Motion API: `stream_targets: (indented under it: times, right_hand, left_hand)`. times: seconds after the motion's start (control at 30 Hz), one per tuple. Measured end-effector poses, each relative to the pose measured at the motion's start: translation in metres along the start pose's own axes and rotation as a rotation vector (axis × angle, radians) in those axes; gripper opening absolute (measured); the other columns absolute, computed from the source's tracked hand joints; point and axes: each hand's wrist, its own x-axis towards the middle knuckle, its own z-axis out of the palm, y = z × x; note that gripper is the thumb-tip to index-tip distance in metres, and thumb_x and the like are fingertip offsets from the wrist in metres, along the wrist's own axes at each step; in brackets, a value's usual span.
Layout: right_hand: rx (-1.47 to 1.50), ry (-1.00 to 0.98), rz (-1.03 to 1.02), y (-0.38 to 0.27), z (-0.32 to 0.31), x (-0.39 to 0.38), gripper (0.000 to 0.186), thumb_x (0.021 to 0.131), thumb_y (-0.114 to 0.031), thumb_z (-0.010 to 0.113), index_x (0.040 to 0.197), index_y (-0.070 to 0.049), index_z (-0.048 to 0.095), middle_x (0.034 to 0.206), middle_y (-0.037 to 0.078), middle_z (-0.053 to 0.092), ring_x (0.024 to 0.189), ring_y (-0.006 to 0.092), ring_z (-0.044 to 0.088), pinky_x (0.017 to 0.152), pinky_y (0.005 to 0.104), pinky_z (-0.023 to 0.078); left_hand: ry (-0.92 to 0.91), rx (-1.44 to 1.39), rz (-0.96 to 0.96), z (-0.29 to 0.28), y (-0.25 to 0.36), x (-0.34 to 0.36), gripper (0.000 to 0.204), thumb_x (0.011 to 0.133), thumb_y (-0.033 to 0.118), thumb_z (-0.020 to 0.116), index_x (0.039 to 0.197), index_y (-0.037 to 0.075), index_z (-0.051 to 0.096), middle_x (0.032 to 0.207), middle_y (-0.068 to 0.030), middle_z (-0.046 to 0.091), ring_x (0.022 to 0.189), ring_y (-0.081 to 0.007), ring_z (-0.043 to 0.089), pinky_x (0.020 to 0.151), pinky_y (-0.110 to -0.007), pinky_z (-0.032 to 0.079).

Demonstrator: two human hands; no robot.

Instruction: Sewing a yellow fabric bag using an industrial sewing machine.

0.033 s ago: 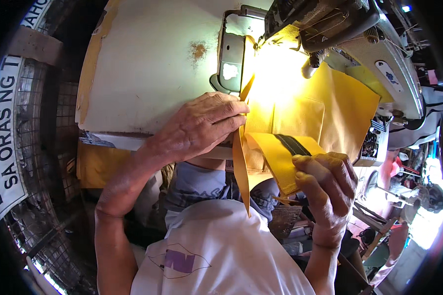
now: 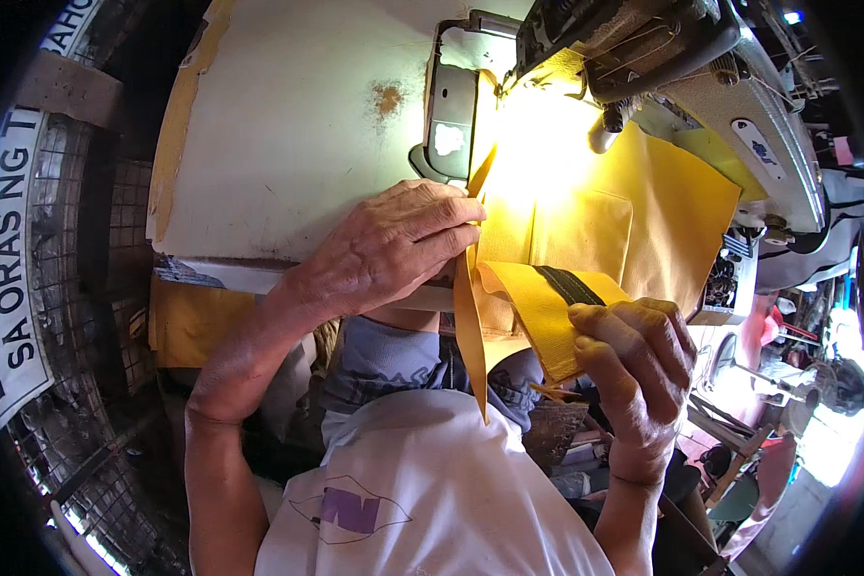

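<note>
My left hand [image 2: 398, 240] pinches the edge of a narrow yellow fabric strip [image 2: 468, 331], whose loose end hangs over the table's front edge. Between thumb and curled fingers, my right hand [image 2: 636, 370] grips a yellow fabric flap [image 2: 544, 322] with a black band across it. Behind the flap, a larger yellow fabric piece [image 2: 677, 206] with stitched lines spreads under the sewing machine [image 2: 768, 125]. Bright lamp glare washes out the fabric by the needle, so that spot is hidden.
The pale worktable [image 2: 302, 125] has a chipped front edge and a rust-brown stain. A grey metal plate [image 2: 449, 106] is set in it beside the strip. More yellow fabric [image 2: 197, 322] hangs below at left. Wire mesh [image 2: 62, 230] stands far left; clutter fills the right side.
The yellow flap in my right hand has dipped very slightly at its upper edge. My left hand has not visibly moved.
</note>
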Motion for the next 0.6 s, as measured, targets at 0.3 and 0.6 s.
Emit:
stream_targets:
  times: [0.3,0.6]
  right_hand:
    - [-0.057,0.053,0.081,-0.0036,-0.0018,-0.0010,0.037,0.076,-0.007,0.076,0.109,-0.008,0.058,0.099,0.013,0.074,0.088,0.0274,0.070,0.073,0.0384,0.057]
    - [-0.063,0.072,0.063,0.0011,0.0070,0.0001,0.037,0.076,-0.006,0.076,0.109,-0.008,0.059,0.098,0.013,0.074,0.088,0.0280,0.070,0.075,0.0386,0.057]
  left_hand:
    - [-0.005,0.007,-0.011,0.0022,-0.0002,-0.0001,0.042,0.074,-0.002,0.076,0.114,0.002,0.066,0.127,-0.0083,0.061,0.118,-0.0280,0.061,0.102,-0.042,0.052]
    - [-0.005,0.009,-0.010,0.0039,-0.0011,-0.0004,0.039,0.077,0.000,0.077,0.114,0.003,0.066,0.126,-0.0079,0.060,0.119,-0.0274,0.060,0.103,-0.042,0.052]
